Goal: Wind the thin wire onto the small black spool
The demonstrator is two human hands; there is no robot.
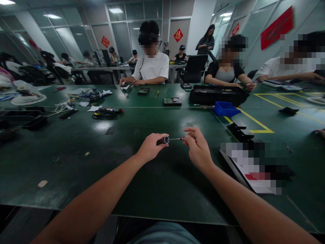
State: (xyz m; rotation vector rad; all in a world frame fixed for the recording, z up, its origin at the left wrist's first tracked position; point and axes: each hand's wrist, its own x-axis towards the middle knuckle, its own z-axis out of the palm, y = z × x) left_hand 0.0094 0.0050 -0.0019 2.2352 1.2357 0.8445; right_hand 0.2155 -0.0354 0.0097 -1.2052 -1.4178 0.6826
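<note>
My left hand (149, 147) is closed round a small dark cylinder (166, 139) with a silver ring at its end, which faces right and towards me. Most of its body is hidden in the palm, so I cannot tell its exact kind. In my right hand (199, 150) a thin screwdriver (175, 139) with a red collar is pinched between thumb and fingers. Its metal shaft points left, and the tip reaches the cylinder's ringed end; whether it touches is too small to tell. Both hands are above the green table (152, 189).
At right lie a white box-like item (237, 169), black plastic pieces (241, 131) and a blue bin (226, 109). Ahead are a hard drive (172, 101) and a long black casing (218, 95). Coiled cables (108, 114) lie at left. Several people sit across the table.
</note>
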